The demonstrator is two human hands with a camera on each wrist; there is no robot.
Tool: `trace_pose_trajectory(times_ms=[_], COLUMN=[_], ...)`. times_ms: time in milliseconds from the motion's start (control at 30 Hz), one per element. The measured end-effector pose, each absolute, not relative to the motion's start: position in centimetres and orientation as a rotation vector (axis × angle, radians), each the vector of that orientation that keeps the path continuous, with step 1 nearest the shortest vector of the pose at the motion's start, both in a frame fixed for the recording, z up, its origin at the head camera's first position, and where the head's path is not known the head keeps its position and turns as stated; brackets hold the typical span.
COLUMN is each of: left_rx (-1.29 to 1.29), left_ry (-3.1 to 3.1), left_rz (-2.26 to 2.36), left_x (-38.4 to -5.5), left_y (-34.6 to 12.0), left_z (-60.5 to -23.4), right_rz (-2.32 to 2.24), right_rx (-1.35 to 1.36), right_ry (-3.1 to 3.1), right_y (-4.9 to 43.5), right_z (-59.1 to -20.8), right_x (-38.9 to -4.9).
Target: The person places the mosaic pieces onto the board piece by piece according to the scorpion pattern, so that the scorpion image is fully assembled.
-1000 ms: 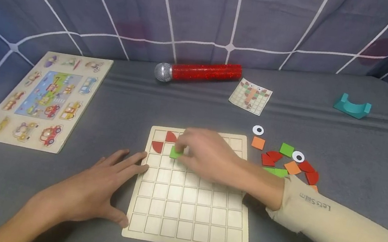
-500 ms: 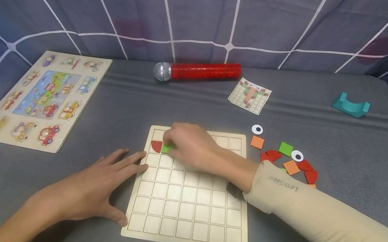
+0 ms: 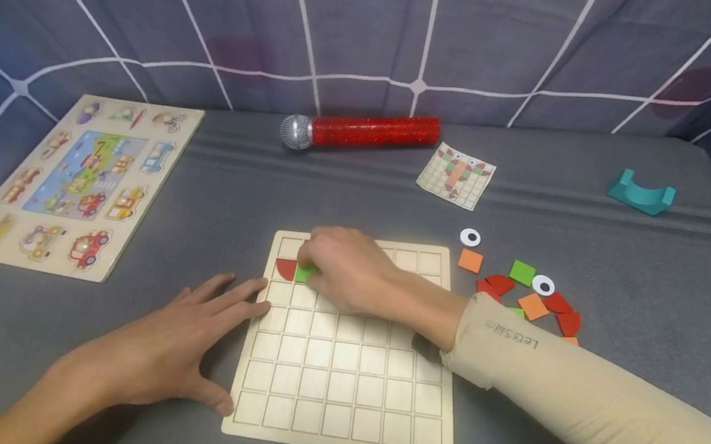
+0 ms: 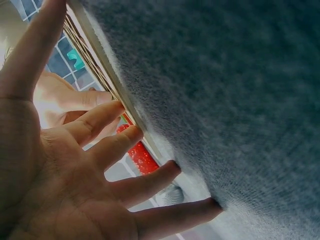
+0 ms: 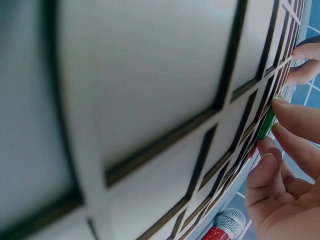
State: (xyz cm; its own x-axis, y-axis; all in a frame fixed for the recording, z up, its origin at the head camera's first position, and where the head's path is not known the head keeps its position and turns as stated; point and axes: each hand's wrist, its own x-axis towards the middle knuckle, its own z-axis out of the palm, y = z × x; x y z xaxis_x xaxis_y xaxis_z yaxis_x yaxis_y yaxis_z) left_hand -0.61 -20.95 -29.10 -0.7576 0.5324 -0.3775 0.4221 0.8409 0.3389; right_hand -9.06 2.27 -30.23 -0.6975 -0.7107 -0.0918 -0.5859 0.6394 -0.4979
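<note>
Right hand (image 3: 352, 271): pinched one green tile (image 3: 303, 275) on a wooden grid board (image 3: 342, 388), second row from the far edge, just beside a red quarter-round piece (image 3: 285, 268). Left hand (image 3: 163, 347): lay spread, touching the board's left edge.

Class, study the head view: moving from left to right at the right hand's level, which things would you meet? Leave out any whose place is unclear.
Wooden picture-puzzle board, left hand, red quarter-circle tile, green square tile, right hand, orange square tile, loose square green tile, white disc with a black centre.
</note>
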Motion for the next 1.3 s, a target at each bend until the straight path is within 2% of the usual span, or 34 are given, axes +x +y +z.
trace_pose_trajectory(times_ms=[567,900,1067,1300], left_rx=[0.731,0.715,0.691,0.681], left_ry=[2.563,2.553,2.547,2.531], left_rz=[0.332,0.334,0.346,0.364], left_x=[-0.5,-0.6,-0.5,-0.5], left_y=[-21.2,-21.1,-21.1,-21.2], left_z=[-29.1,-29.0,-29.1,-29.1], right_rz=[-0.664,-0.613,-0.596,-0.856], right_rx=[-1.073,-1.141,-1.149,-1.046], right_ry=[2.569,2.512,2.512,2.6], right_y=[2.3,3.3,5.5,12.0], right_z=[-30.4,-29.2,-28.9,-30.2], right_x=[-9.0,-8.6,-8.2,-7.3])
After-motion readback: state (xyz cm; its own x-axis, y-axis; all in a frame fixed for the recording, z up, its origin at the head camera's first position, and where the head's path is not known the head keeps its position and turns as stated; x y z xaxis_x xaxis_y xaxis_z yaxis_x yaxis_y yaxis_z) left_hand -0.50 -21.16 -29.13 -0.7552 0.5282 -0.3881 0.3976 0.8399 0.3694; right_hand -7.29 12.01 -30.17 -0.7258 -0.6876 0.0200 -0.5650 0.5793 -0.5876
